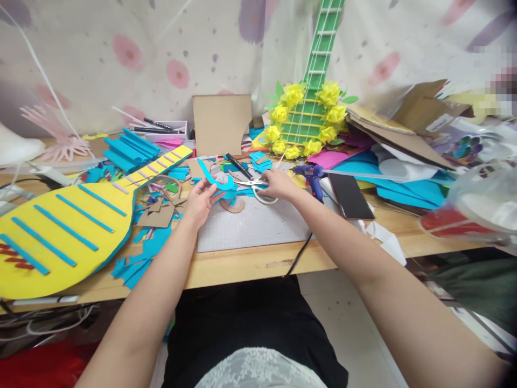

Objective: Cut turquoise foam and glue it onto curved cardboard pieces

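Note:
My left hand [201,201] is closed on a curved strip of blue paper [226,186], pinched between thumb and fingers. In my right hand [278,184] is a pair of scissors [247,183] with pale handles, its blades pointing left and reaching the blue paper's edge. Whether the blades are cutting cannot be made out. Both hands are above a grey cutting mat [250,231]. A ring-like piece of brown cardboard [234,208] lies on the mat just under the blue paper. A black pen [239,166] lies behind the scissors.
To the left lies a yellow paper guitar shape [81,231] with blue strips, among blue scraps [141,258]. A green guitar shape with yellow flowers [309,118] stands at the back. A blue glue gun [313,178], a phone [350,195] and a plastic bucket [464,221] are at right.

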Motion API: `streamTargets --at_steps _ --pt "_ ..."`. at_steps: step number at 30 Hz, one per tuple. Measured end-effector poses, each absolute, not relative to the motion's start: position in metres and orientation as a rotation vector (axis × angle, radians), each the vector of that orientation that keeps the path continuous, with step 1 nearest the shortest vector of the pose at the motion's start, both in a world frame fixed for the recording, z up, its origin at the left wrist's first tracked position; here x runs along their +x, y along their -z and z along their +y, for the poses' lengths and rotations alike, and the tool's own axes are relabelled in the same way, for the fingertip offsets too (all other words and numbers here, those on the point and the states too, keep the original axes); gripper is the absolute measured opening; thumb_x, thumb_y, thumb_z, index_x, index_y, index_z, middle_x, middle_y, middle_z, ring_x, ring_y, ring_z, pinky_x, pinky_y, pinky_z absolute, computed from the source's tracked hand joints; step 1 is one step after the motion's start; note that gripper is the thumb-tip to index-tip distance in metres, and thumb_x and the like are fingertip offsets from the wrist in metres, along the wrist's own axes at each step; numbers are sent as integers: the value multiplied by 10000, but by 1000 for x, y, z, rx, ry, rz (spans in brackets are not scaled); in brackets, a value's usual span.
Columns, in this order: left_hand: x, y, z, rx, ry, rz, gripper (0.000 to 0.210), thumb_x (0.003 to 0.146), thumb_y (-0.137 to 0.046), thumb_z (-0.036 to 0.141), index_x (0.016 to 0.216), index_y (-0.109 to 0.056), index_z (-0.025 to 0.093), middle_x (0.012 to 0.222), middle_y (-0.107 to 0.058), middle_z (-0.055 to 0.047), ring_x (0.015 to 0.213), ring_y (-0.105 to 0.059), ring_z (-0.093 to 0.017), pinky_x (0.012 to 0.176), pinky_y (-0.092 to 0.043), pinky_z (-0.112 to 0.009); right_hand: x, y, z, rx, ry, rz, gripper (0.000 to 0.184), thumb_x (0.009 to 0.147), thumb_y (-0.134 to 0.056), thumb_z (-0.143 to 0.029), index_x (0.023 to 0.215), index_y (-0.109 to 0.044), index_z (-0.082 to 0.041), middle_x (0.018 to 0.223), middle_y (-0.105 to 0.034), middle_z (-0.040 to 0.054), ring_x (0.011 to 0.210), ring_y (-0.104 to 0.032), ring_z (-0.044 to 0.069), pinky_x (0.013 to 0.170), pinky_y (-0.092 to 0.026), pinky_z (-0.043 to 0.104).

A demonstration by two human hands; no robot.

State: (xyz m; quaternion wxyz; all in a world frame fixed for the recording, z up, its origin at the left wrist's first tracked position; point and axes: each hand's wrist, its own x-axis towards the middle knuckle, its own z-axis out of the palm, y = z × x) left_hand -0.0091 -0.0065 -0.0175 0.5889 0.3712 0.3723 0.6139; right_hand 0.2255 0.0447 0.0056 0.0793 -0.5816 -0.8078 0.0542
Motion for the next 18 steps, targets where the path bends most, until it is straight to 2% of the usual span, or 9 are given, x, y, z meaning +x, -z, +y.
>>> streamTargets --at_steps 4,7,10,14,18 --pt "-7 19 -8 904 -1406 890 279 656 -739 213 918 -649 177 943 -684 -40 856 -651 -144 735 -556 -263 214 -20 39 -1419 -235 -2285 225 748 -618 -284 935 -615 -158 994 -620 96 954 -553 221 843 -424 346" --pt "-5 20 -9 908 -1364 899 305 636 -757 225 916 -649 172 974 -681 -50 875 -652 -160 734 -564 -278 191 -23 31 -1139 -488 -2273 318 725 -660 -331 987 -592 -163 985 -629 71 861 -562 179 779 -441 313" --pt "-3 18 -12 909 -1326 892 339 612 -772 233 921 -649 169 970 -684 -53 873 -658 -170 732 -571 -289 170 -18 25 -1047 -589 -2299 414 679 -707 -340 1030 -574 -166 998 -640 63 862 -561 176 760 -430 308" --pt "-1 14 -15 900 -1292 904 345 592 -779 239 898 -642 158 918 -686 -45 794 -662 -151 673 -580 -268 159 -9 27 -1113 -645 -2248 392 690 -698 -286 1033 -557 -160 905 -657 36 796 -558 154 718 -412 290" --pt "-1 12 -14 790 -1310 962 268 634 -741 283 827 -610 151 845 -677 -34 712 -663 -146 576 -578 -259 161 -7 30 -1112 -805 -2180 375 687 -699 -262 1017 -551 -163 895 -656 26 743 -562 128 696 -419 275"
